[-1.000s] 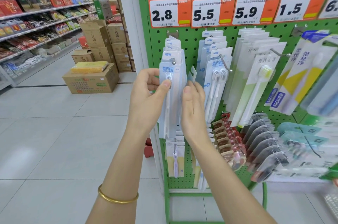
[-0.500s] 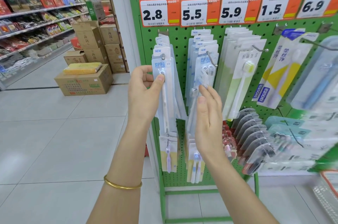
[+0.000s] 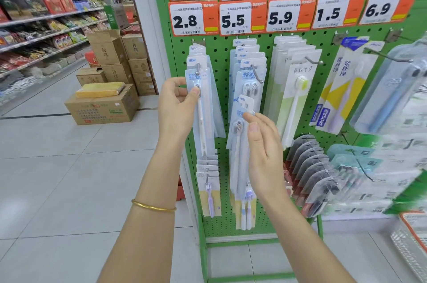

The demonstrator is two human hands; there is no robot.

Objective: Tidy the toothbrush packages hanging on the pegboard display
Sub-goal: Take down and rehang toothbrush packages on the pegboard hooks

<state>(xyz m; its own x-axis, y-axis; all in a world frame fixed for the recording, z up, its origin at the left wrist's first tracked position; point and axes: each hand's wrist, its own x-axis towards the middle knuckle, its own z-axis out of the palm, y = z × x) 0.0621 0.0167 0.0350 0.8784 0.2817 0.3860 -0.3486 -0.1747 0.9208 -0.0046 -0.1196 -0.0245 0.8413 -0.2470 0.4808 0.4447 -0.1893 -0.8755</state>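
Note:
On the green pegboard (image 3: 223, 148) hang rows of pale blue toothbrush packages marked NEW. My left hand (image 3: 176, 109) pinches the front package of the leftmost row (image 3: 203, 125), thumb on its face, while it hangs on its peg. My right hand (image 3: 263, 151) holds a loose single-toothbrush package (image 3: 240, 144) off the pegs, in front of the second row (image 3: 250, 74). Its thumb and fingertips pinch the card near the top. Further right hang green-white packages (image 3: 294, 88) and yellow-white ones (image 3: 339, 88).
Orange price tags (image 3: 235, 16) run across the board's top. Lower pegs carry small packs (image 3: 208, 188) and clear-cased items (image 3: 309, 167). Cardboard boxes (image 3: 104, 107) stand on the tiled floor at left, beside stocked shelves (image 3: 46, 28). A wire basket edge (image 3: 411, 243) shows bottom right.
My right hand has drawn one package away from the left row and carried it right and down, in front of the second row. My left hand stays pinching the left row.

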